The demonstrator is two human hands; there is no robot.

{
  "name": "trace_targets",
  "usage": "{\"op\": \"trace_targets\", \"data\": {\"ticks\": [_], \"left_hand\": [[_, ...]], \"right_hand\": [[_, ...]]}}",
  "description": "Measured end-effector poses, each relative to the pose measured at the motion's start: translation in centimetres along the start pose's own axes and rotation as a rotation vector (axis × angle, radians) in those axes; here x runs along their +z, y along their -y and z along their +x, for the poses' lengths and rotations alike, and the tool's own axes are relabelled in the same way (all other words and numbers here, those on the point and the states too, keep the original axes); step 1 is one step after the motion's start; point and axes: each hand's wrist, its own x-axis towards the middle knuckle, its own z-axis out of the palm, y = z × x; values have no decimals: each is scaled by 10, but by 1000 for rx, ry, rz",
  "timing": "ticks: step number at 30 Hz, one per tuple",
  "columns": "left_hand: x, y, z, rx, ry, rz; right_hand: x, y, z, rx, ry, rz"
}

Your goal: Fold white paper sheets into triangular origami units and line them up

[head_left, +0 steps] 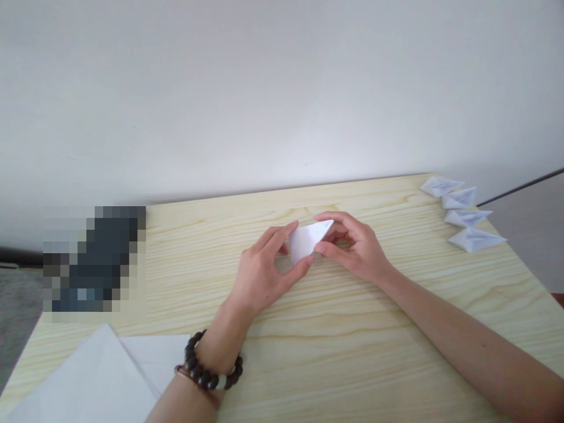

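Note:
A small folded piece of white paper [307,239] is held just above the light wooden table [335,341], near its middle. My left hand [264,271] pinches the paper's left side between thumb and forefinger. My right hand [352,247] pinches its right tip, fingers curled round it. A dark bead bracelet [207,369] circles my left wrist.
Several finished folded white paper shapes [462,214] lie in a row at the table's far right corner. Flat white paper sheets [110,376] lie at the near left corner. A blurred dark object [94,258] sits at the far left. A white wall stands behind the table.

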Motion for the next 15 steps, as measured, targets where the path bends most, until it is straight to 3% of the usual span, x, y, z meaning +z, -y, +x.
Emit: {"op": "trace_targets", "data": {"ticks": [7, 15], "left_hand": [[-3, -3, 0, -39, 0, -11], [0, -2, 0, 11, -28, 81]], "right_hand": [[0, -2, 2, 39, 52, -17], [0, 1, 0, -173, 128, -272]]}}
